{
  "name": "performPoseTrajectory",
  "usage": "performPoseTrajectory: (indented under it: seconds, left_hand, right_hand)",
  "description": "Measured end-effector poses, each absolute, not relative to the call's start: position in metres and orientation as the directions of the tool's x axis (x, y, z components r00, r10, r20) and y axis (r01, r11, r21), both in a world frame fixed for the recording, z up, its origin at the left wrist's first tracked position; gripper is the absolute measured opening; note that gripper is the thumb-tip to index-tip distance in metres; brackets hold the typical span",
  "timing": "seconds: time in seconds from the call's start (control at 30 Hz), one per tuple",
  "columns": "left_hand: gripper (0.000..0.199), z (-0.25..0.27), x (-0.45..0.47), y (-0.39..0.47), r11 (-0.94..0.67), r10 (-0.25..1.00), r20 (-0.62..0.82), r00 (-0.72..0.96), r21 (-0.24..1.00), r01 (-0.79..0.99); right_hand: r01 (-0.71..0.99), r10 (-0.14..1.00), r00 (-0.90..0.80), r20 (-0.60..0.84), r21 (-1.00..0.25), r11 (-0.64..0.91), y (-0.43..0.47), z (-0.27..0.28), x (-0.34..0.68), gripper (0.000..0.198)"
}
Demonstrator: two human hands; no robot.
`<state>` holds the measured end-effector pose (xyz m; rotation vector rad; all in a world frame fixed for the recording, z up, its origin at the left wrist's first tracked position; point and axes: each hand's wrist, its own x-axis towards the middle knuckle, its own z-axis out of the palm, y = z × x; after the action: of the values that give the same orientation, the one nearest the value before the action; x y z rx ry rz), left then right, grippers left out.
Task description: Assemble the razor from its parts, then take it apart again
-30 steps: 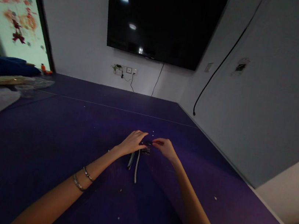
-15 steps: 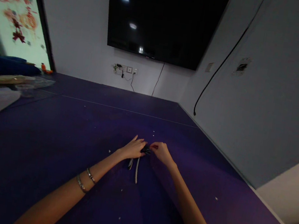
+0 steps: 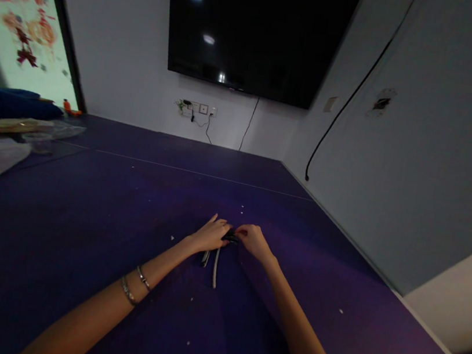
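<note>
Purple table (image 3: 80,225), frame centre: left hand (image 3: 209,235) and right hand (image 3: 253,241) both pinch small dark object (image 3: 231,237); pale strips (image 3: 215,266) below.

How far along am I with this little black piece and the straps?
Both hands meet on the small dark piece: the left hand presses over it, the right hand pinches its end. Two pale straps trail toward you on the purple table. Whether anything is joined yet is too small to tell.
</note>
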<state>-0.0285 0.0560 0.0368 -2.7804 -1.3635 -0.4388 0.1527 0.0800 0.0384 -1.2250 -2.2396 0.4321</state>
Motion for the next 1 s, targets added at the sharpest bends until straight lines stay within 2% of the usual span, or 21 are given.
performPoseTrajectory:
  seconds: [0.27,0.53,0.77,1.0]
  left_hand:
    - [0.035,0.037,-0.029,0.055,-0.624,0.768,0.265,0.584,0.102,0.775]
    - [0.021,0.04,-0.029,0.053,-0.649,0.745,0.272,0.61,0.081,0.756]
    - [0.023,0.04,-0.028,0.052,-0.654,0.734,0.281,0.619,0.045,0.755]
    - [0.027,0.041,-0.027,0.051,-0.65,0.736,0.293,0.61,0.052,0.759]
  right_hand:
    - [0.648,0.835,-0.456,0.308,-0.529,0.549,0.081,0.037,0.153,0.022]
    - [0.679,0.81,-0.494,0.315,-0.443,0.586,0.083,0.034,0.154,0.023]
    - [0.685,0.776,-0.546,0.317,-0.363,0.631,0.078,0.04,0.155,0.026]
    - [0.653,0.754,-0.567,0.332,-0.377,0.657,0.072,0.047,0.157,0.03]
